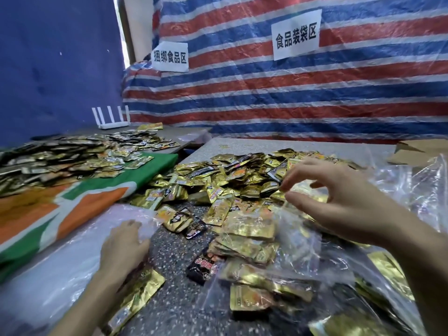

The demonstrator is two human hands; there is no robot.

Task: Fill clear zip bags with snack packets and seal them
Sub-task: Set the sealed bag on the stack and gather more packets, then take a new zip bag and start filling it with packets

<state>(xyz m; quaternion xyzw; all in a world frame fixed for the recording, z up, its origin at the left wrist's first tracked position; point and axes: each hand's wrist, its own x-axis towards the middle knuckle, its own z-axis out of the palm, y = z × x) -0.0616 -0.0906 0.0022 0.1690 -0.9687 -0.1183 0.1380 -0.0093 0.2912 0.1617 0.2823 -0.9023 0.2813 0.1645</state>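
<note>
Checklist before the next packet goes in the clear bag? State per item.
1. Clear plastic zip bag already loaded with gold foil snack packets: ok.
2. Right hand grips the bag's mouth: cannot tell, the film at the fingertips is blurred.
3. Left hand free: ok, it rests flat on the stack of empty clear bags and holds nothing.
4. Supply: ok, the loose pile of gold packets lies just beyond the bag.
5. Zip strip open: cannot tell.
</note>
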